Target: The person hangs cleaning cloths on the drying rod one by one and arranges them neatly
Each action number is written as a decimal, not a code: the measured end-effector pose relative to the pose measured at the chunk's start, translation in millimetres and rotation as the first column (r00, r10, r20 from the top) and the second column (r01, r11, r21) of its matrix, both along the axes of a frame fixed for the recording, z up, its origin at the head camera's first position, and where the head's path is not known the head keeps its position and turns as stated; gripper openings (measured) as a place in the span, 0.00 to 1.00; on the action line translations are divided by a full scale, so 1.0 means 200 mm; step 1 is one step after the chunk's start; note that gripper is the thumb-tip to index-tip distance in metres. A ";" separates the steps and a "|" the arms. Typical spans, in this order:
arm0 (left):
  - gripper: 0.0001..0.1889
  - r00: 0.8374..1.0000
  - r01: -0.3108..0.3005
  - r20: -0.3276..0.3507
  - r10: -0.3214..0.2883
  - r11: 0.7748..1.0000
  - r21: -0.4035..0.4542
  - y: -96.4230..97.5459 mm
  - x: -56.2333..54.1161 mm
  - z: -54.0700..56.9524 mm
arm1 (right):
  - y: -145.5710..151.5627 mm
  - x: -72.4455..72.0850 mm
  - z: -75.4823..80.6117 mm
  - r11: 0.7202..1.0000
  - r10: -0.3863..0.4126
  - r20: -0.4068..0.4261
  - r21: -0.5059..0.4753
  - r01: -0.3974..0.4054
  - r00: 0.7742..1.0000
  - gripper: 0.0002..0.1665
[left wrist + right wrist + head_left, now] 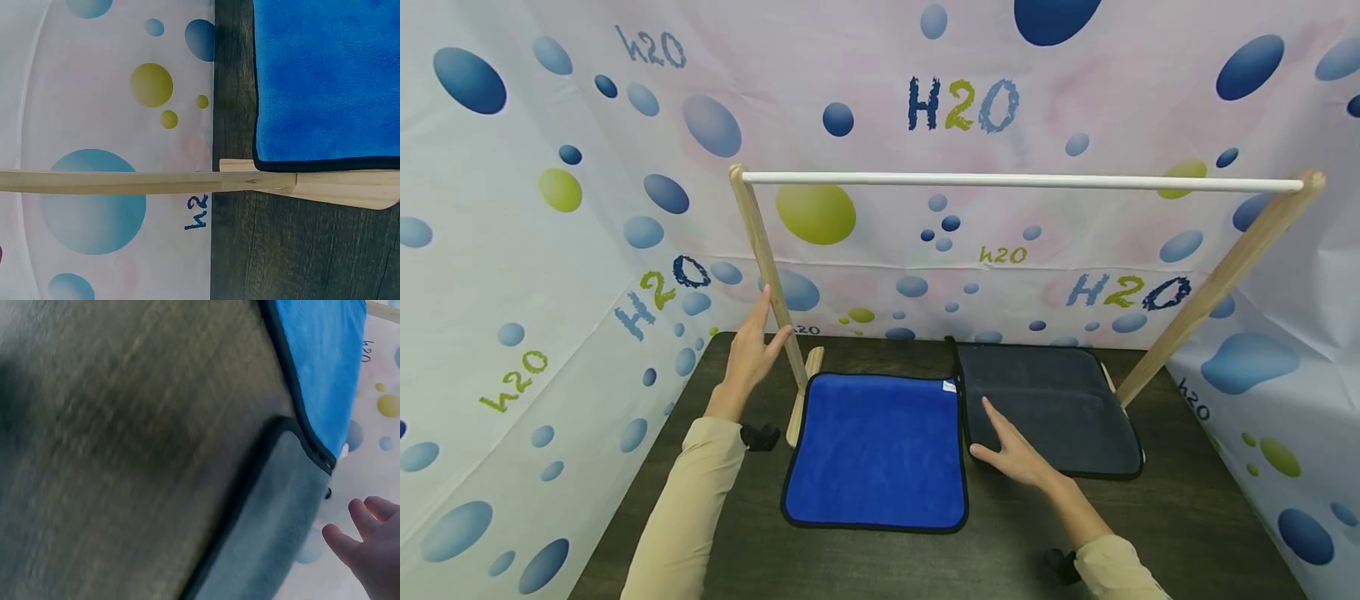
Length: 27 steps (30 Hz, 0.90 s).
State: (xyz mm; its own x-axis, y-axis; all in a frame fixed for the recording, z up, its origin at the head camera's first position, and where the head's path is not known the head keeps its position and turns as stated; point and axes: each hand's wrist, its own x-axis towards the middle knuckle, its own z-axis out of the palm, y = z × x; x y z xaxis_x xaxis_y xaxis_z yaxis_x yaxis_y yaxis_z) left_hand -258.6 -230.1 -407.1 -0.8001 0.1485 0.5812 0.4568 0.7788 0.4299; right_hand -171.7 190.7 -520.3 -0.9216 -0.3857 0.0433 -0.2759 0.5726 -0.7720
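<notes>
A blue cloth [880,454] with black edging lies flat on the table, a small white tag at its upper right corner. To its right a dark grey cloth [1045,408], also black-edged, lies flat over the right foot of a wooden rack. My left hand [751,346], fingers extended and thumb apart, is beside the rack's left post [767,267] and holds nothing. Over the near left edge of the grey cloth hovers my right hand [1018,450], fingers spread; it appears at the lower right in the right wrist view, with nothing in it.
The rack's white rod [1022,180] runs across above both cloths, between the left post and the right post [1225,283]. The left wooden foot [350,187] partly shows beside the blue cloth. A printed sheet [880,100] with dots and lettering surrounds the dark table [865,567].
</notes>
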 end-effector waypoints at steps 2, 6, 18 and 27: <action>0.37 1.000 -0.004 -0.002 0.004 1.000 0.008 0.00 -0.01 0.00 | -0.02 -0.01 -0.02 1.000 -0.010 0.031 0.002 0.010 0.999 0.49; 0.36 1.000 0.001 -0.016 -0.001 1.000 0.013 -0.01 -0.03 0.00 | -0.05 -0.02 -0.06 1.000 -0.022 0.079 0.011 0.022 0.997 0.49; 0.29 0.999 0.012 -0.036 -0.010 0.998 0.058 0.04 -0.11 -0.01 | -0.10 0.00 -0.14 0.998 0.018 0.178 0.055 -0.028 0.984 0.50; 0.29 0.998 0.006 -0.064 -0.001 0.996 0.086 0.03 -0.13 -0.02 | -0.14 -0.02 -0.14 0.964 0.016 0.135 0.263 -0.051 0.991 0.49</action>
State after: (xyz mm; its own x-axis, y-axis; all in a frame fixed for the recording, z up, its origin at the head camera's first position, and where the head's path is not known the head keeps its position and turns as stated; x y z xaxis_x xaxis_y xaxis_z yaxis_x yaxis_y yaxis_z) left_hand -284.2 -224.8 -410.9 -0.7606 0.0986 0.6417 0.4881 0.7386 0.4650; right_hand -175.2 162.8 -548.2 -0.8988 -0.3978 -0.1843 -0.2055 0.7536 -0.6244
